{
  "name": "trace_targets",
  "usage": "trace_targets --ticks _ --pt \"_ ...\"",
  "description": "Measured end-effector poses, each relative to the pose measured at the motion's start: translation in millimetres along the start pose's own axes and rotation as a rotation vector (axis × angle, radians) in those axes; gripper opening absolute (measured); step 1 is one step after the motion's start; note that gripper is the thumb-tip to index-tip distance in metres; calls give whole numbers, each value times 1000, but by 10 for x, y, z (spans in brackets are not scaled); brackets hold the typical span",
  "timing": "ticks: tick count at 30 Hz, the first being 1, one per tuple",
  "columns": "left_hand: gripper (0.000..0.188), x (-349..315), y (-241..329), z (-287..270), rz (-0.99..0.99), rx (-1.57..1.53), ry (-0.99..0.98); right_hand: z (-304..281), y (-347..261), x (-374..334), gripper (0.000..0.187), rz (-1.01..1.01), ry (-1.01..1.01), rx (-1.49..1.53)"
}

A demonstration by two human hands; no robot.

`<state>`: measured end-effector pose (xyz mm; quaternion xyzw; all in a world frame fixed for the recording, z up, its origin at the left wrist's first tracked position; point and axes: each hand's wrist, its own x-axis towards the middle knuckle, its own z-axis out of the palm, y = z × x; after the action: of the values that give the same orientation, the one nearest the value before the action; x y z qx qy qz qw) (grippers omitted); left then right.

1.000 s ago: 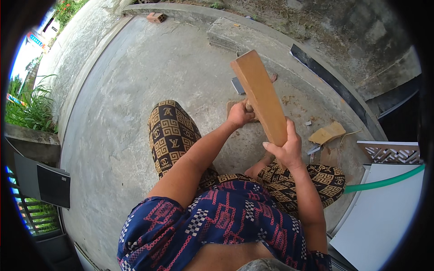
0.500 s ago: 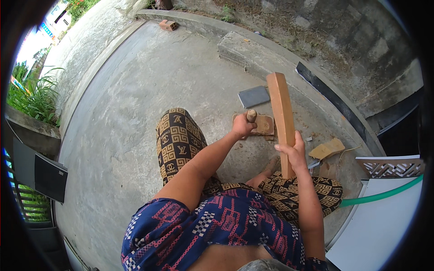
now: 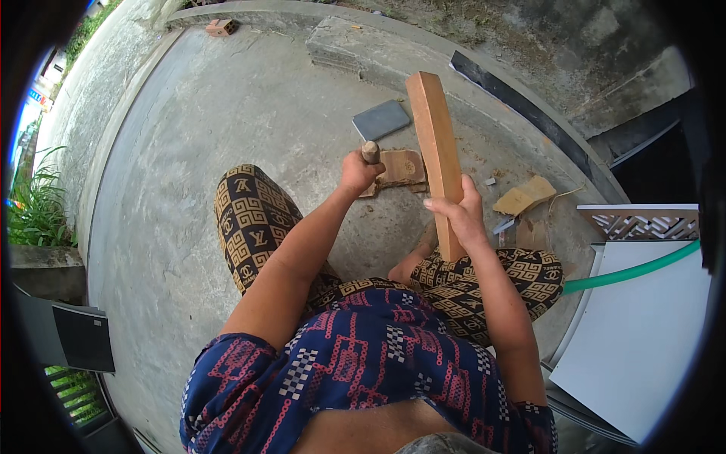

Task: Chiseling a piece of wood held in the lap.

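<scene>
My left hand (image 3: 358,173) is closed around a thick wooden handle (image 3: 370,152) whose rounded end points up at me. Whatever part of that tool lies below the fist is hidden. Just beyond it, on the ground, lies a brown wooden board (image 3: 401,168) with worn, rough edges. My right hand (image 3: 460,215) grips a long, squared piece of wood (image 3: 435,140) near its lower end. The piece stands tilted, its bottom close to my right leg and its top leaning away to the left.
A flat grey slab (image 3: 381,120) lies beyond the board. To the right are a yellowish chunk (image 3: 523,194), scattered chips, a green hose (image 3: 631,270) and a white panel (image 3: 631,333). A low concrete ledge (image 3: 393,57) and a hollow brick (image 3: 221,28) stand farther off.
The whole view has shifted, so the surroundings sit farther left and higher. Both hands keep their holds, the left on the handle and the right on the piece of wood.
</scene>
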<state>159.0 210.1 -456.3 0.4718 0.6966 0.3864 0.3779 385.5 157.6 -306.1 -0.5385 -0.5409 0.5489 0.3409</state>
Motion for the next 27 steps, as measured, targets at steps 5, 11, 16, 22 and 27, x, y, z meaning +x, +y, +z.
trace_targets --ticks 5,11,16,22,27 --pt "42 -67 104 -33 -23 32 -31 86 -180 -117 66 -345 47 -124" --pt "31 -23 -14 100 128 177 36 73 69 -68 63 -255 -119 -776" --pt "28 -154 180 23 99 143 -10 113 -31 -195 66 -256 -127 -641" --pt "37 -137 173 10 104 42 38 198 -108 -199 72 -441 -24 -516" --pt "47 -17 -114 129 79 47 -12 97 71 -68 74 -80 -147 -916"
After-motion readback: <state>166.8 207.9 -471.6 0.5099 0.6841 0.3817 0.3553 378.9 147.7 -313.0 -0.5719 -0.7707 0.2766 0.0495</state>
